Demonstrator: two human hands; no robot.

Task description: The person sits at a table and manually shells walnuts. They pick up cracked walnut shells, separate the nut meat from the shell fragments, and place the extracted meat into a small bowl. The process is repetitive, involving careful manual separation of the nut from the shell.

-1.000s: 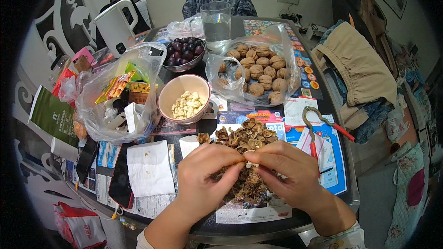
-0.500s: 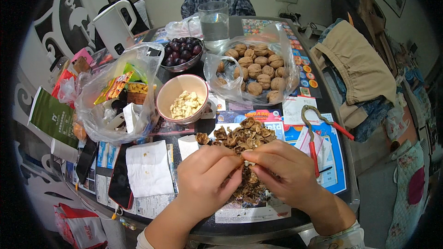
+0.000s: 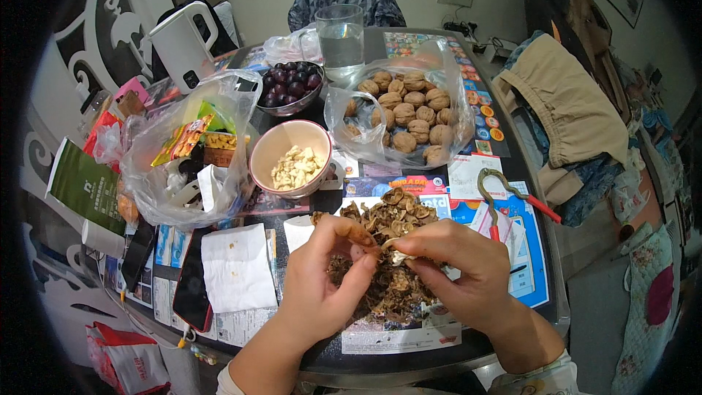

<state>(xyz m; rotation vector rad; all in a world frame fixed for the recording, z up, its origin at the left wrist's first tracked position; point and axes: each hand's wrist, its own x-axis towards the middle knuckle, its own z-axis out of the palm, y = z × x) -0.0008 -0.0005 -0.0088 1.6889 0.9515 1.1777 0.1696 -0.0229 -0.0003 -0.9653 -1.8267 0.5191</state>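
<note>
My right hand (image 3: pixel 464 267) pinches a pale piece of walnut kernel (image 3: pixel 398 257) between thumb and fingertips. Close beside it, my left hand (image 3: pixel 322 278) has its thumb and fingers curled together at the tips; whatever they pinch is too small to make out. Beneath both hands lies a heap of broken walnut shells (image 3: pixel 398 216) and brown skin flakes, spread on printed paper (image 3: pixel 402 341). Beyond the left hand stands a cream bowl with a red rim (image 3: pixel 265 139), partly filled with peeled walnut kernels (image 3: pixel 298 167).
A clear plastic bag of whole walnuts (image 3: pixel 404 113) lies beyond the heap. A red-handled nutcracker (image 3: pixel 495 205) rests at right. Leftward are a white napkin (image 3: pixel 238 267), a phone (image 3: pixel 191 281) and a bag of packets (image 3: pixel 161 190). Farther back stand a grape bowl (image 3: pixel 290 106) and a water jug (image 3: pixel 341 44).
My left fingertips have drawn slightly away from the right ones, and the left thumb has opened outward. More of the pale kernel piece shows in my right hand, which has barely moved.
</note>
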